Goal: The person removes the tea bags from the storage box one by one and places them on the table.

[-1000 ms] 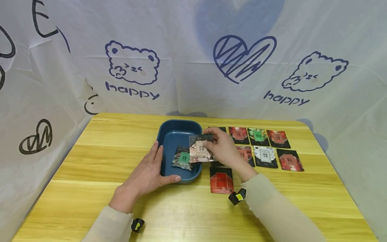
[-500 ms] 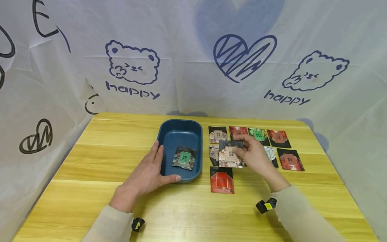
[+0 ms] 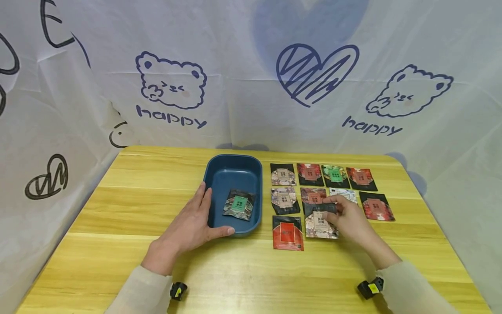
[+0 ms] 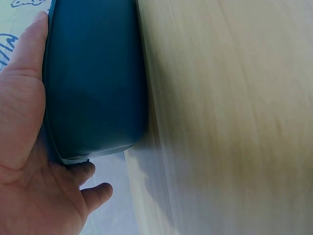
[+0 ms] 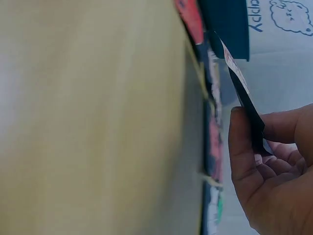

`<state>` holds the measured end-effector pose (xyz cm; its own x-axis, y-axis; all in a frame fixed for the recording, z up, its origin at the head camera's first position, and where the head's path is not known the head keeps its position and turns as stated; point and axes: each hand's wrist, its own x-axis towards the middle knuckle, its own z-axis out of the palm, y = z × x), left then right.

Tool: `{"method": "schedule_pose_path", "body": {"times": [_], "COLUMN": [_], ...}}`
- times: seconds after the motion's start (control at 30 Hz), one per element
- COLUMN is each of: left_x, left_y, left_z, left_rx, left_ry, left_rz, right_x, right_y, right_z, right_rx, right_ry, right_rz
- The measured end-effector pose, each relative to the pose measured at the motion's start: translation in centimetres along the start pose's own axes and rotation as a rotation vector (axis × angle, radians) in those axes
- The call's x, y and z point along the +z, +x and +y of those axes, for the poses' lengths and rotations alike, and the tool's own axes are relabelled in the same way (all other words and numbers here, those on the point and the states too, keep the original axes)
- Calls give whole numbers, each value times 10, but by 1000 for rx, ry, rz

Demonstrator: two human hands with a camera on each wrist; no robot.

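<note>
My left hand (image 3: 186, 226) rests against the near left corner of a dark blue tray (image 3: 233, 163), fingers along its left side and thumb at the front rim. The left wrist view shows the same hand (image 4: 41, 161) touching the tray wall (image 4: 98, 88). Inside the tray lies a black sachet with a green label (image 3: 239, 204). With thumb and fingers my right hand (image 3: 349, 220) pinches a black and beige sachet (image 3: 319, 223) by its right edge. In the right wrist view this sachet (image 5: 242, 90) is raised clear of the table, seen nearly edge-on.
Flat sachets lie in rows right of the tray, among them a red one (image 3: 287, 233), a beige one (image 3: 285, 200), a green one (image 3: 335, 175) and a red-labelled one (image 3: 377, 206). A drawn-on white cloth (image 3: 243, 104) hangs behind the wooden table (image 3: 243, 279).
My right hand has carried the beige sachet from over the tray's right edge rightward and nearer, past the rows of sachets. My left hand and the tray have stayed put.
</note>
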<state>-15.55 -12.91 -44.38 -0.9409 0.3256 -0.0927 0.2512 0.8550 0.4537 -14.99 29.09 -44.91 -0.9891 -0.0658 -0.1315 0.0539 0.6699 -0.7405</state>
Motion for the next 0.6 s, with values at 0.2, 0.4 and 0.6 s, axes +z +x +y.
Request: {"method": "schedule_pose_path", "body": {"times": [0.2,0.4,0.6], "left_x": [0,0,0], "left_y": [0,0,-1], "left_z": [0,0,0], "left_rx": [3,0,-7], "left_ry": [0,-2,-5], "left_rz": [0,-2,-5], "right_x": [6,11,15], "right_y": [-7,-9,-9], "right_z": [13,16,17], "right_rx": [25,30,29], "right_ry": [-36,-110,-170], "right_rz": [-22,-10,-2]}}
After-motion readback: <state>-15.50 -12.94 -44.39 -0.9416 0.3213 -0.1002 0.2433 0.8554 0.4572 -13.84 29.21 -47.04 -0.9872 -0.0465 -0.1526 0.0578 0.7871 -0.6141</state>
